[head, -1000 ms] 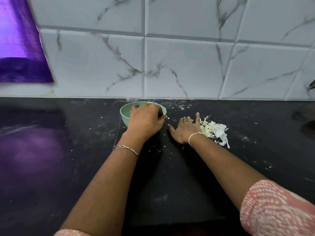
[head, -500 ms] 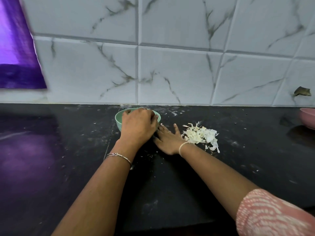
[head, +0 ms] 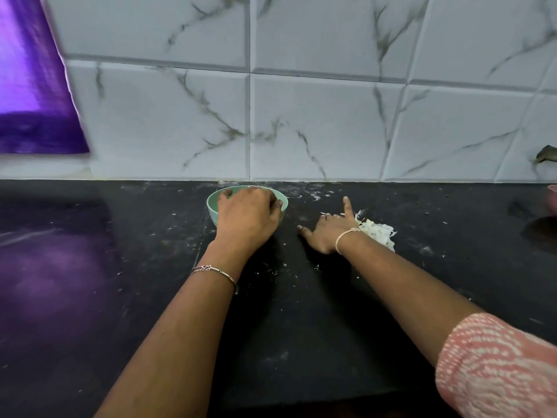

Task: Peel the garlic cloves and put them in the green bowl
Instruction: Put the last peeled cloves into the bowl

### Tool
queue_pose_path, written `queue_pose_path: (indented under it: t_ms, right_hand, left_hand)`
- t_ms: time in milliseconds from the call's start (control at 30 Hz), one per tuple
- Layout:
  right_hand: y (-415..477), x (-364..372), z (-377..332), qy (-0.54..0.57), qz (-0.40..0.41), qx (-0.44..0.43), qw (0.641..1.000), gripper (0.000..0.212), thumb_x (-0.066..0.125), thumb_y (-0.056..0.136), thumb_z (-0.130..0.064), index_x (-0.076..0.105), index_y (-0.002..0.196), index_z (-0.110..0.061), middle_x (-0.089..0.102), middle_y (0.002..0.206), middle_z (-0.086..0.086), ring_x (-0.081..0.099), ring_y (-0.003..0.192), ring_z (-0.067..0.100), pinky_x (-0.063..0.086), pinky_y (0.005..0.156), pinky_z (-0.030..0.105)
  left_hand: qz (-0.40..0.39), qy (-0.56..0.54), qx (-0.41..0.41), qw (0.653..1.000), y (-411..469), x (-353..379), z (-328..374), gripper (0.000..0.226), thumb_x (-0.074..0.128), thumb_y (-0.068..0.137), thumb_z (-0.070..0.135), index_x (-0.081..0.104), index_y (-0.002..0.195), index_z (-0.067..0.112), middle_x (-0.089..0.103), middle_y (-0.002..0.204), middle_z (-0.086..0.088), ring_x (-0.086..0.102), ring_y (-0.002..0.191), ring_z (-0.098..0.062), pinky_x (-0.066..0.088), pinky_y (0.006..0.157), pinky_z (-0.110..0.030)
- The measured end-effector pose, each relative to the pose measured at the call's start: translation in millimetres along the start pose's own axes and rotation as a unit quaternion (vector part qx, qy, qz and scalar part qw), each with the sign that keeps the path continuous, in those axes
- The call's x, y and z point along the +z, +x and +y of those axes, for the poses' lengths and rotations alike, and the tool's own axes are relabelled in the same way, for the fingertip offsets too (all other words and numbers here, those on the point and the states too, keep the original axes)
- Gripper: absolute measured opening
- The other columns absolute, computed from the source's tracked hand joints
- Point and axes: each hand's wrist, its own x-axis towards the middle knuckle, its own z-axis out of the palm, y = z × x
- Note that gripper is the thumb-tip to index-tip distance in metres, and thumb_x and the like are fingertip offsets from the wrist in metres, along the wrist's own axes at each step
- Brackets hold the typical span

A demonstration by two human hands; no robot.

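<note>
Bowl: the bowl (head: 212, 206), green, stands upright on the counter (head: 452, 267), close to the wall and left of the peels.
In the bowl: only a sliver of bare green inner wall shows at its left side. The hand covers the rest, so I cannot tell whether any cloves lie in it.
Left hand: the left hand (head: 247, 220) sits on top of the bowl, fingers curled over the far rim and thumb on the right rim, grasping it from above.
Right hand: the right hand (head: 327, 235) lies flat on the counter with fingers spread and straight, holding nothing. It is apart from the bowl, and its outer edge is just beside the peels.
Peels: a small heap of pale, papery peels (head: 378, 232) lies loose on the counter, in no container.
Pink bowl: only the edge of a pink bowl (head: 553, 200) shows at the far right, well apart from the hands. Its inside is out of view.
Counter: black, dusted with white flecks around both hands.
Wrists: a thin bracelet (head: 214, 271) on the left, a pale band (head: 343, 241) on the right.
Wall: marbled tiles (head: 316, 122), with a purple cloth (head: 33, 95) hanging at the left.
</note>
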Motion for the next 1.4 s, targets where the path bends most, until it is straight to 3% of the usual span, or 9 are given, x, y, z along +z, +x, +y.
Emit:
queue_pose_path:
  t_ms: [100, 200, 367, 500, 600, 967, 1067, 1233, 1400]
  right_hand:
    - [-33, -23, 17, -0.066, 0.127, -0.045, 0.989, 0.044, 0.031, 0.103, -0.039, 0.066, 0.110, -0.014, 0.067, 0.115, 0.010, 0.057, 0.118, 0.029, 0.010, 0.118, 0.052]
    - [-61, -27, 21, 0.062, 0.273, -0.108, 0.954, 0.005, 0.057, 0.089, -0.013, 0.060, 0.088, -0.017, 0.065, 0.096, 0.004, 0.062, 0.096, 0.028, 0.046, 0.081, 0.036]
    - [-103, -4, -13, 0.311, 0.191, -0.292, 0.884, 0.033, 0.054, 0.084, -0.001, 0.062, 0.113, -0.015, 0.064, 0.119, 0.005, 0.056, 0.115, 0.025, 0.043, 0.098, 0.035]
    - [-126, 18, -35, 0.210, 0.053, -0.353, 0.910, 0.059, 0.027, 0.104, -0.044, 0.014, 0.155, -0.019, 0.009, 0.163, -0.007, 0.002, 0.149, 0.006, -0.008, 0.118, 0.040]
    - [-112, 20, -27, 0.161, 0.050, -0.315, 0.934, 0.067, 0.015, 0.100, -0.056, 0.004, 0.156, -0.020, 0.001, 0.163, -0.008, -0.004, 0.148, 0.005, -0.017, 0.116, 0.048]
    - [-64, 27, 48, -0.001, 0.124, -0.110, 0.986, 0.059, 0.014, 0.103, -0.048, 0.014, 0.155, -0.019, 0.007, 0.163, -0.001, 0.001, 0.150, 0.014, -0.013, 0.115, 0.055]
    - [-85, 15, 28, 0.088, 0.196, -0.186, 0.959, 0.053, 0.028, 0.103, -0.035, 0.023, 0.153, -0.016, 0.019, 0.161, 0.000, 0.013, 0.149, 0.013, -0.001, 0.118, 0.050]
    - [-134, -3, -53, 0.216, 0.060, -0.393, 0.892, 0.054, 0.030, 0.105, -0.034, 0.016, 0.155, -0.019, 0.010, 0.163, -0.005, 0.004, 0.149, 0.007, -0.006, 0.118, 0.043]
    - [-141, -7, -95, 0.201, 0.063, -0.441, 0.872, 0.059, 0.027, 0.104, -0.041, 0.012, 0.155, -0.016, 0.005, 0.163, -0.002, 0.001, 0.149, 0.011, 0.001, 0.120, 0.044]
  left_hand:
    - [-0.008, -0.030, -0.008, 0.999, 1, -1, -2, 0.029, 0.047, 0.096, 0.039, 0.071, 0.099, 0.023, 0.070, 0.096, -0.001, 0.061, 0.098, -0.026, 0.037, 0.100, -0.044]
    - [-0.006, -0.067, -0.005, 0.998, 1, -2, -2, 0.023, 0.054, 0.092, 0.041, 0.071, 0.096, 0.026, 0.071, 0.094, 0.003, 0.062, 0.097, -0.023, 0.039, 0.099, -0.044]
    - [0.010, -0.107, 0.000, 0.994, -2, -5, -2, 0.010, 0.071, 0.080, 0.038, 0.064, 0.078, 0.030, 0.068, 0.084, 0.012, 0.062, 0.093, -0.018, 0.042, 0.093, -0.042]
    - [0.026, -0.134, 0.010, 0.991, -5, -6, -1, 0.005, 0.068, 0.084, 0.027, 0.065, 0.087, 0.029, 0.061, 0.084, 0.016, 0.061, 0.096, -0.016, 0.040, 0.092, -0.041]
    - [0.041, -0.134, 0.041, 0.989, -6, -2, 1, 0.008, 0.063, 0.088, 0.026, 0.065, 0.096, 0.027, 0.066, 0.095, 0.012, 0.059, 0.099, -0.018, 0.040, 0.090, -0.042]
    - [0.045, -0.201, 0.129, 0.970, -11, 15, 21, 0.018, 0.055, 0.096, 0.027, 0.067, 0.105, 0.018, 0.066, 0.099, -0.002, 0.059, 0.091, -0.023, 0.048, 0.079, -0.036]
    - [0.029, -0.277, 0.083, 0.957, -4, 9, 16, 0.019, 0.055, 0.096, 0.030, 0.070, 0.102, 0.019, 0.070, 0.093, 0.004, 0.063, 0.084, -0.016, 0.047, 0.076, -0.027]
    - [-0.065, -0.429, 0.017, 0.901, -1, -8, 7, 0.026, 0.049, 0.101, 0.031, 0.069, 0.097, 0.015, 0.073, 0.093, -0.003, 0.068, 0.082, -0.015, 0.051, 0.081, -0.029]
    - [0.005, -0.529, -0.089, 0.844, 4, -38, -25, 0.029, 0.048, 0.102, 0.030, 0.069, 0.097, 0.012, 0.072, 0.092, -0.006, 0.065, 0.073, -0.015, 0.049, 0.071, -0.026]
